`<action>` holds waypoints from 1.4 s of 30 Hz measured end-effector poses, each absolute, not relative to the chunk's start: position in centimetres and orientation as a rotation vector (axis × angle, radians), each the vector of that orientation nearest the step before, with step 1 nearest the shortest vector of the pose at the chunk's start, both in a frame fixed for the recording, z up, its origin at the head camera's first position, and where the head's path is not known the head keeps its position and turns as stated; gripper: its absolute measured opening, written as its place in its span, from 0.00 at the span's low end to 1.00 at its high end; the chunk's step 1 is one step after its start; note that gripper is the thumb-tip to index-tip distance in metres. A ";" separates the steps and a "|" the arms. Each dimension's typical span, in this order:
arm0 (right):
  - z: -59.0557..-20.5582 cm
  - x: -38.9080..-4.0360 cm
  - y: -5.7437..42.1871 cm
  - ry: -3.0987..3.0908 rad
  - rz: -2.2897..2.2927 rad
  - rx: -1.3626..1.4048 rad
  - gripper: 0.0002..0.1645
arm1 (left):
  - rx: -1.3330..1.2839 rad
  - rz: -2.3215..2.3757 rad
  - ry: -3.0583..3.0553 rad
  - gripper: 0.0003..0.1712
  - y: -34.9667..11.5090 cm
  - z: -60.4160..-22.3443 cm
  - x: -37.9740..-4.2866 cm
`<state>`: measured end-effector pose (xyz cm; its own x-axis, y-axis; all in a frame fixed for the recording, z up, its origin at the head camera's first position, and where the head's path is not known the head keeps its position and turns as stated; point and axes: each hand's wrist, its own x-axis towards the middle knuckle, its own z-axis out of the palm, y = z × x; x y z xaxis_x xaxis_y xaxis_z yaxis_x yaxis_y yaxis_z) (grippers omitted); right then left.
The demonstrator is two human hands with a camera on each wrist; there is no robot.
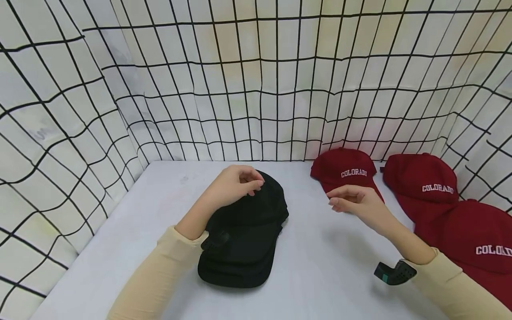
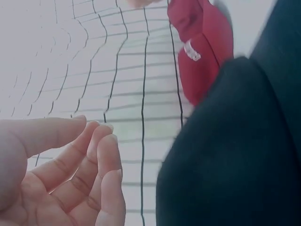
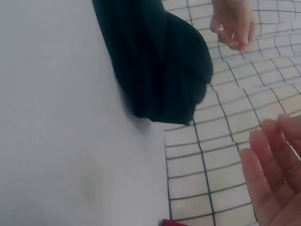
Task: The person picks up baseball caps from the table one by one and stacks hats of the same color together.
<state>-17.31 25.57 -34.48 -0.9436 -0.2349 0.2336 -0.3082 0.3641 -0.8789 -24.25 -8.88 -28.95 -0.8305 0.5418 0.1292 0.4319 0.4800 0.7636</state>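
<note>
Black baseball caps [image 1: 244,244] lie nested in a pile on the white table, brims toward me. Above the crown of the pile hangs my left hand [image 1: 240,182], fingers loosely bent and nothing between them; the left wrist view shows the same hand [image 2: 70,174] beside the dark cap fabric [image 2: 225,155]. My right hand [image 1: 356,200] is in the air to the right, overlapping the brim of a dark red "COLORADO" cap [image 1: 344,166] in the head view. Its fingers [image 3: 263,174] are relaxed and hold nothing.
Two more dark red "COLORADO" caps, one at the back right [image 1: 420,178] and one nearer [image 1: 472,231], lie along the right side. White cloth walls with a black grid [image 1: 276,75] enclose the white tabletop [image 1: 312,275] at the back and sides.
</note>
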 end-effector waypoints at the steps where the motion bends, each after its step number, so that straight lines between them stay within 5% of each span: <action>1: -34.3 -17.4 25.8 -2.535 1.620 0.515 0.15 | 0.867 1.291 2.576 0.10 -8.4 -28.9 -24.3; 9: -33.3 -18.3 27.8 -2.422 1.432 0.570 0.12 | 0.851 1.402 2.480 0.11 -4.1 -28.8 -25.0; 22: -33.3 -19.5 33.6 -2.491 1.221 0.278 0.15 | 0.731 1.541 2.332 0.10 1.8 -31.2 -26.2; 42: -36.3 -23.4 36.9 -2.645 1.135 -0.026 0.21 | 0.268 1.766 2.221 0.08 9.6 -36.5 -28.5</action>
<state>-23.40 36.94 -36.32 -0.9655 0.1186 0.2320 -0.0864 0.6944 -0.7144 -28.45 9.55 -36.51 -0.9405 0.3215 -0.1099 -0.0346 0.2313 0.9723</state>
